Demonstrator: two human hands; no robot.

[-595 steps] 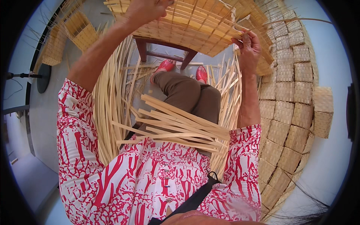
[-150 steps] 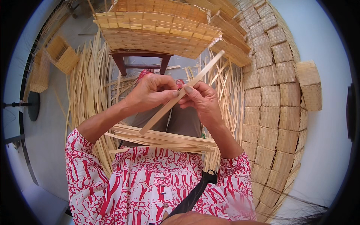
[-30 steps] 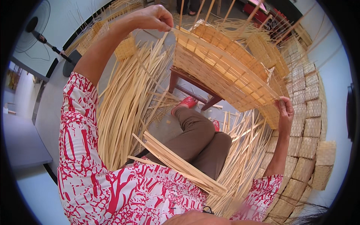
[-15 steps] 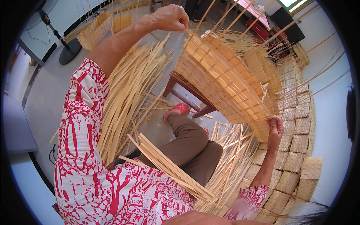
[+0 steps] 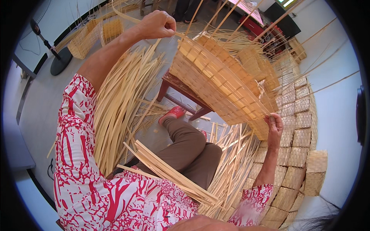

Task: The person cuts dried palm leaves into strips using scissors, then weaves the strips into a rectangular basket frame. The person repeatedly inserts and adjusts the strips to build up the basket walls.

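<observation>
A partly woven basket (image 5: 216, 82) of pale bamboo strips rests tilted on a dark red wooden stool (image 5: 168, 78), with several long loose uprights rising from its far side. At its far left corner my left hand (image 5: 157, 25) is closed on a thin bamboo strip (image 5: 125, 16), whose free tail curls out beyond the fist. The strip appears to run along the basket's upper edge, though where it lies among the weave is hard to make out. My right hand (image 5: 274, 127) pinches the basket's near right corner between thumb and fingers. Bundled strips (image 5: 169, 169) lie across my lap.
Loose strips (image 5: 123, 104) are heaped on the floor to the left, and more (image 5: 235, 161) lie right of my legs. Stacked woven baskets (image 5: 293, 150) line the right wall. Another basket (image 5: 84, 38) and a round black stand base (image 5: 61, 61) sit at the far left.
The strip's tail now shows behind my left hand, which has shifted left in the picture. The whole view has moved a little, and my right hand stays at the basket's corner.
</observation>
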